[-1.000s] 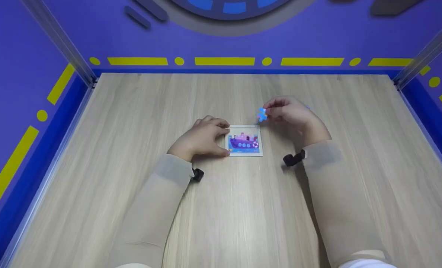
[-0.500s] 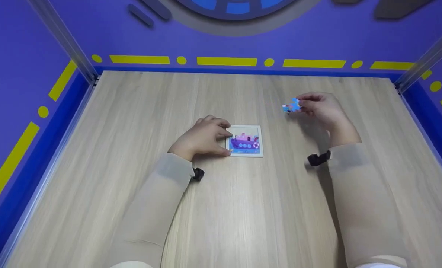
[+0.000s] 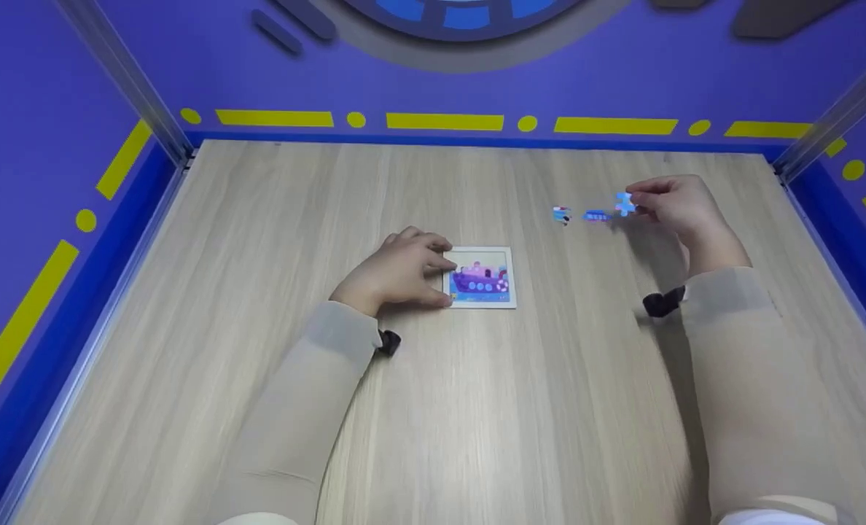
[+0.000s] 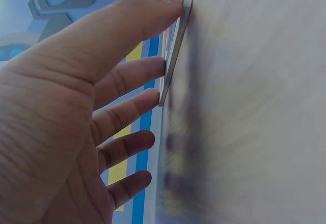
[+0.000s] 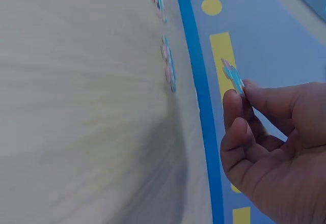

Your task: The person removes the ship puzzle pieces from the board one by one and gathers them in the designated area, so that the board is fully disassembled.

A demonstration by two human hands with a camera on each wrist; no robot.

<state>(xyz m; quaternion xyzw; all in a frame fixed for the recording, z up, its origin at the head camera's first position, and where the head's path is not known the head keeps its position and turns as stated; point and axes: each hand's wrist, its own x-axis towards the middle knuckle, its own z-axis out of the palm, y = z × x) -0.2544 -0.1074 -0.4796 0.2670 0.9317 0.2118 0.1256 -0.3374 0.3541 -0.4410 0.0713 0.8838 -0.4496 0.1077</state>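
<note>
A small white-framed jigsaw puzzle point(image 3: 480, 278) with a purple ship picture lies flat on the table. My left hand point(image 3: 398, 268) rests at its left edge; the thumb point(image 4: 153, 16) and fingers touch the frame, mostly straight. Up and to the right, my right hand point(image 3: 684, 208) pinches a light blue puzzle piece point(image 3: 625, 204) between thumb and fingertips, held above the tabletop in the right wrist view. Just left of that hand, two loose things lie on the table: a blue-and-pink puzzle piece point(image 3: 596, 216) and another multicoloured puzzle piece point(image 3: 562, 214).
The wood-grain table point(image 3: 433, 408) reaches back to a purple-blue wall point(image 3: 433, 87) with yellow dashes. Side walls point(image 3: 39, 182) close it in at left and right. A black wrist camera point(image 3: 664, 302) sits by each sleeve cuff.
My right hand has moved right with the light blue piece, away from the framed puzzle. The two loose pieces it passed over have come into view. The left hand stays at the frame.
</note>
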